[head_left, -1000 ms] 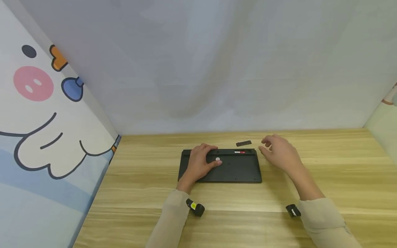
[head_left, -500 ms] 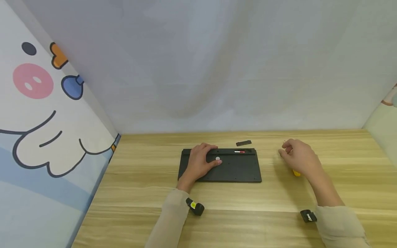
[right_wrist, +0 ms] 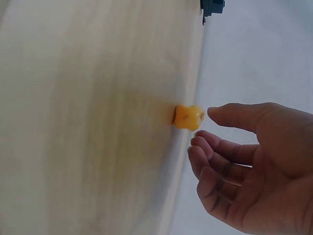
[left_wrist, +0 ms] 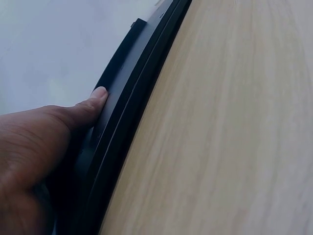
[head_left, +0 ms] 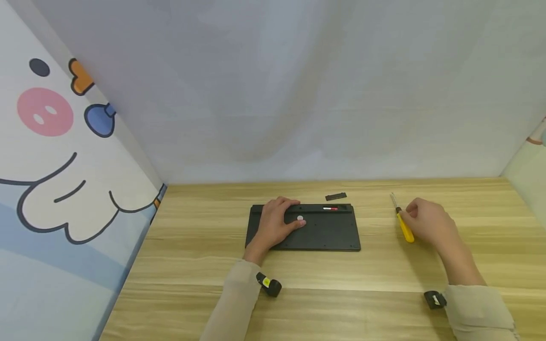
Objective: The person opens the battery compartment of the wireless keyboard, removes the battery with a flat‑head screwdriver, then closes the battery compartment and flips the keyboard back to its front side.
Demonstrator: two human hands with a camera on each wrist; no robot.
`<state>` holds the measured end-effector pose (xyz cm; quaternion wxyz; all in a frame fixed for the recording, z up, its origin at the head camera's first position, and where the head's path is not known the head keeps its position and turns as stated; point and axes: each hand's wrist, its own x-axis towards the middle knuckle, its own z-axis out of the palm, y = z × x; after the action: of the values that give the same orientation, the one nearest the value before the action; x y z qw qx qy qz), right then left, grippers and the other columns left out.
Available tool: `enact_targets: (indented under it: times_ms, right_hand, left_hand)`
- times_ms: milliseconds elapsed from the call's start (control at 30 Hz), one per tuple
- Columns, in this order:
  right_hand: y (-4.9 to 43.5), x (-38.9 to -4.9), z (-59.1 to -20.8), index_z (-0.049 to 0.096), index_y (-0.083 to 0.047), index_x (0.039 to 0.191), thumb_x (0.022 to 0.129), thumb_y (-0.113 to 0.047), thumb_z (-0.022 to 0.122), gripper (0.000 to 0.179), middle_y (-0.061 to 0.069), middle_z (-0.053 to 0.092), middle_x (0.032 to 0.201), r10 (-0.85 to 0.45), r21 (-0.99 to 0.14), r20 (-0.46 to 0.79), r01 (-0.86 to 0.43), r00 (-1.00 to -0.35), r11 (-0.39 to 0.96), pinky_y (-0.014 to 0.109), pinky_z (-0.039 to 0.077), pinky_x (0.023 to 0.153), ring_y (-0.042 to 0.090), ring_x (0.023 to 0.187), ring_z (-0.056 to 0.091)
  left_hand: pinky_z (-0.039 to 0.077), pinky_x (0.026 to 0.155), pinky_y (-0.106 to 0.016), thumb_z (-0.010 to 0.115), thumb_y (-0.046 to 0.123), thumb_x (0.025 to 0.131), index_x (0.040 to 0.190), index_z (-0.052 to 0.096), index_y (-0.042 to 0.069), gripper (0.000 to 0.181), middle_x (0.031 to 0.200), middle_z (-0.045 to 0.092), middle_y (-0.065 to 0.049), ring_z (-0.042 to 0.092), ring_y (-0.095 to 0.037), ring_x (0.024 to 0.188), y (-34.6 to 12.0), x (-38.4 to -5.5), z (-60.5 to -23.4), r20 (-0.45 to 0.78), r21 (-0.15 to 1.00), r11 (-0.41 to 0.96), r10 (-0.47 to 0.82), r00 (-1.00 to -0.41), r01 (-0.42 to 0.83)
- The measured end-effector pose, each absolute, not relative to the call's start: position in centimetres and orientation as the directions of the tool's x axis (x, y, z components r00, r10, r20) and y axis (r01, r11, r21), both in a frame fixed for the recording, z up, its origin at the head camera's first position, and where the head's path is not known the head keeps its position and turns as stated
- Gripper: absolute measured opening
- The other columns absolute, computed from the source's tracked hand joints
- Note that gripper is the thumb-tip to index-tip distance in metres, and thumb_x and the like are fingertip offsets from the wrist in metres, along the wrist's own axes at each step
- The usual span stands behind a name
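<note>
A black keyboard [head_left: 324, 234] lies underside up on the wooden table. A red-and-white battery [head_left: 330, 209] shows in a slot near its far edge. My left hand [head_left: 273, 223] rests on the keyboard's left half, thumb on the underside and fingers toward the far edge; in the left wrist view the thumb [left_wrist: 93, 105] presses on the black surface. To the right lies a screwdriver [head_left: 405, 227] with a yellow handle, its metal shaft pointing away. Right beside the handle is my right hand [head_left: 432, 222]. In the right wrist view its fingers are loosely bent, the thumb apart from them, near the yellow handle end [right_wrist: 189, 117].
A small black battery cover [head_left: 336, 196] lies just beyond the keyboard's far edge. A pale wall [head_left: 320, 118] rises behind the table [head_left: 324, 284], and a panel with cartoon prints [head_left: 47, 156] stands at the left.
My right hand has moved right, away from the keyboard's right end, to beside the screwdriver, which now shows fully. The left hand and the keyboard have stayed in place.
</note>
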<state>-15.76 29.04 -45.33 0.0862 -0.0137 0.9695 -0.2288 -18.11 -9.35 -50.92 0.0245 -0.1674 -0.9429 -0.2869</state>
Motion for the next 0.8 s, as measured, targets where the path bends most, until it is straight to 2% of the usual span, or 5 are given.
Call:
enact_targets:
  times_ms: [200, 567, 800]
  right_hand:
    - [29.9, -15.9, -46.4, 0.067, 0.006, 0.107, 0.103, -0.034, 0.056, 0.042, 0.026, 0.072, 0.105, -0.093, -0.474, -0.185, 0.006, -0.978, 0.880, 0.048, 0.056, 0.075, 0.035, 0.089, 0.068]
    - [29.3, -16.2, -46.7, 0.066, 0.008, 0.106, 0.102, -0.030, 0.059, 0.039, 0.027, 0.072, 0.103, -0.134, -0.496, -0.165, -0.035, -0.977, 0.868, 0.049, 0.058, 0.076, 0.036, 0.089, 0.069]
    - [29.2, -16.1, -46.6, 0.064, 0.008, 0.110, 0.102, -0.027, 0.057, 0.037, 0.027, 0.072, 0.105, -0.133, -0.509, -0.168, -0.029, -0.977, 0.861, 0.045, 0.057, 0.074, 0.034, 0.090, 0.069]
  left_hand:
    - [0.034, 0.120, -0.055, 0.078, 0.041, 0.090, 0.141, 0.061, 0.021, 0.057, 0.133, 0.064, -0.006, 0.055, -0.031, 0.130, -9.3, -18.1, -50.8, 0.144, 0.539, 0.771, 0.311, -0.940, 0.338]
    - [0.035, 0.119, -0.054, 0.077, 0.042, 0.090, 0.141, 0.061, 0.022, 0.057, 0.134, 0.063, -0.005, 0.055, -0.030, 0.131, -9.6, -18.3, -51.0, 0.145, 0.528, 0.775, 0.320, -0.936, 0.346]
    - [0.035, 0.119, -0.055, 0.077, 0.042, 0.091, 0.141, 0.061, 0.021, 0.057, 0.134, 0.063, -0.006, 0.055, -0.030, 0.130, -9.6, -18.3, -50.9, 0.140, 0.534, 0.772, 0.320, -0.937, 0.344]
